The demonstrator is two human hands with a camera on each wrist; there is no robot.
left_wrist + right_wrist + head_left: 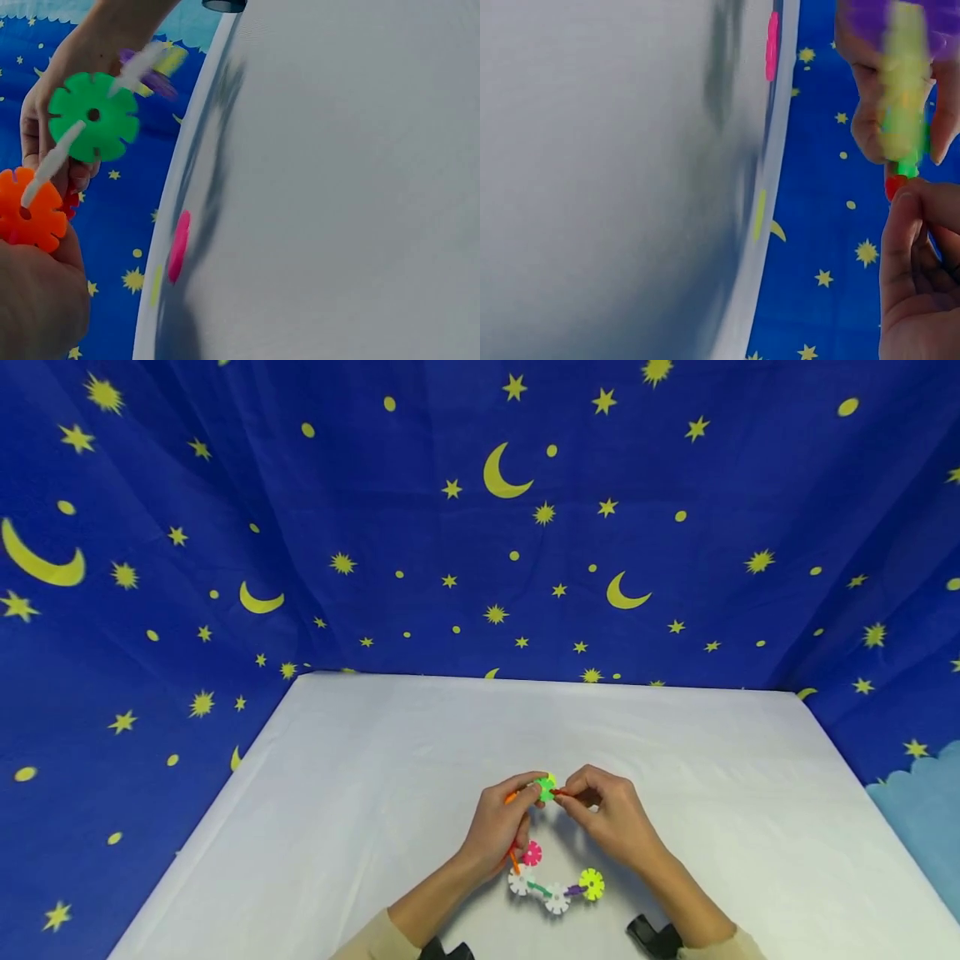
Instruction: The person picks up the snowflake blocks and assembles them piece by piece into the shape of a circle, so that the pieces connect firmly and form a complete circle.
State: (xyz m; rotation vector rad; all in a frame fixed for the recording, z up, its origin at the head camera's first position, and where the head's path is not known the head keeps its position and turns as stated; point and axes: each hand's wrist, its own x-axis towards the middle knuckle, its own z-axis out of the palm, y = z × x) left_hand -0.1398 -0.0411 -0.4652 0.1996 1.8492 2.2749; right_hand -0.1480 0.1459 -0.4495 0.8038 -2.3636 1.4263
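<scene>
My left hand pinches a bright green notched building disc between thumb and fingers. Facing it, my right hand grips a small red disc by its edge, right at the green one's rim. From the left hand hangs a chain of interlocked discs: an orange one, white, darker green, another white, purple and yellow at the end. The fingers hide part of the chain's upper end.
A pink disc and a yellow disc rest on the white tabletop. Black wrist devices are strapped by both sleeves. A blue star-and-moon cloth rises behind the table.
</scene>
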